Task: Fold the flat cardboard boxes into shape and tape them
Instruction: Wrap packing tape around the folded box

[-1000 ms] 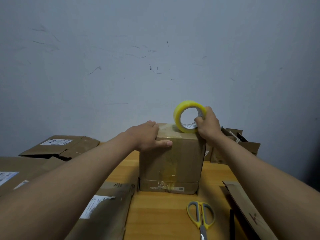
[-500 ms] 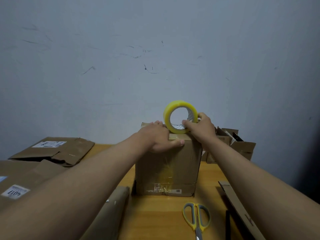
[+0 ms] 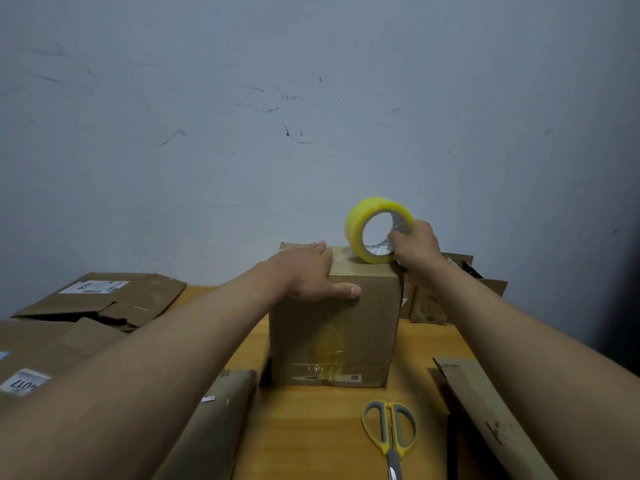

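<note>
Standing upright on the wooden desk (image 3: 311, 427), the folded cardboard box (image 3: 332, 327) sits under both hands, its top flaps closed so tape can run across them. The left hand (image 3: 304, 275) lies flat on the top, fingers (image 3: 320, 245) straight and close together reaching toward the far edge, thumb hooked over the near face; that pressure likely keeps the flaps shut and the box steady against the pull of the tape. Just right of those fingers a shiny strip of clear tape seems to lie on the top, leading to the yellow tape roll (image 3: 379, 230), which stands on edge at the box's right rim. The right hand (image 3: 415, 247) grips the roll, fingers curled over its outer band with the tips in the core, a hold that suits unrolling the tape along the top and down the side. By my reading, the top seam is being taped and the strip is not yet cut.

Nearer than the left thumb, old tape shows on the box's front face. Near the right forearm, scissors (image 3: 389, 434) lie closed on the desk, probably ready for cutting. Left of the left arm lie flattened boxes (image 3: 100, 296) waiting to be folded; beyond the right hand sits an open box (image 3: 460, 292), and a cardboard panel (image 3: 485, 410) lies below the right arm.
</note>
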